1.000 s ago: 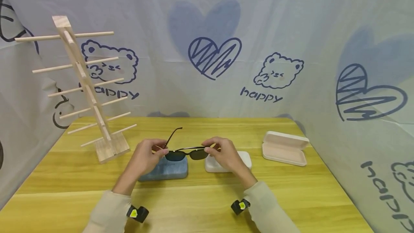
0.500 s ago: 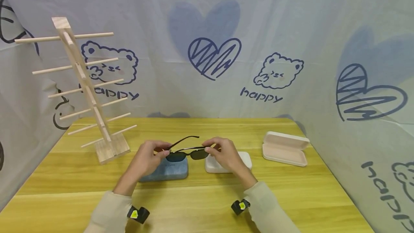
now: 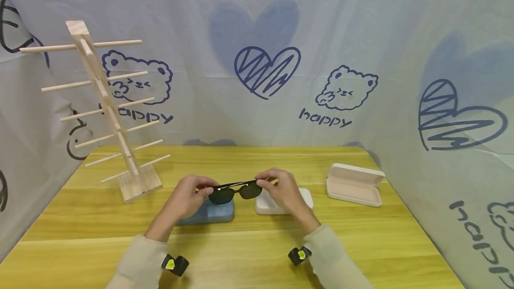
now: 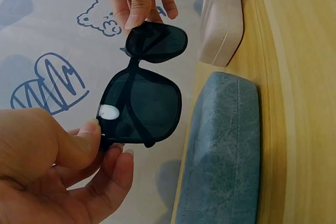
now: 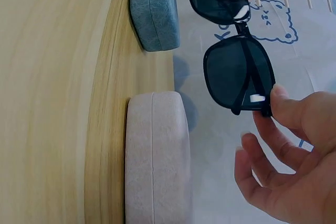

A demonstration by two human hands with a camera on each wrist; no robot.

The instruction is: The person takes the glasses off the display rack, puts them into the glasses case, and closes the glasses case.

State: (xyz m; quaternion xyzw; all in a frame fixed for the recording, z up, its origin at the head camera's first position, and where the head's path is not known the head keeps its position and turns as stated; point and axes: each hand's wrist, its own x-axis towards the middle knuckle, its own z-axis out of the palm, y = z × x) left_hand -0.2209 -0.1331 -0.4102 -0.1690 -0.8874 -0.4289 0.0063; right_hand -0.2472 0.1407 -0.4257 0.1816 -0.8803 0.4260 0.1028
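Observation:
Black sunglasses (image 3: pixel 221 196) with dark lenses are held up between both hands, above the table. My left hand (image 3: pixel 192 194) pinches one end of the frame between thumb and fingers. At the other end, my right hand (image 3: pixel 282 189) pinches the corner by the hinge. Both temples lie folded behind the lenses, as the left wrist view shows through the lens (image 4: pixel 149 106). Below the left hand lies a closed blue glasses case (image 3: pixel 214 212), partly covered by it. A closed pale glasses case (image 3: pixel 265 204) lies below the right hand, partly hidden.
On the left of the wooden table (image 3: pixel 241 253) stands a wooden rack (image 3: pixel 110 106) with several crosswise pegs. An open pale glasses case (image 3: pixel 354 184) sits at the right. Printed cloth (image 3: pixel 192 79) hangs behind and along both sides.
The temple at the left hand has swung inward from sticking out to folded behind the lenses. Both hands and the sunglasses have shifted slightly to the right.

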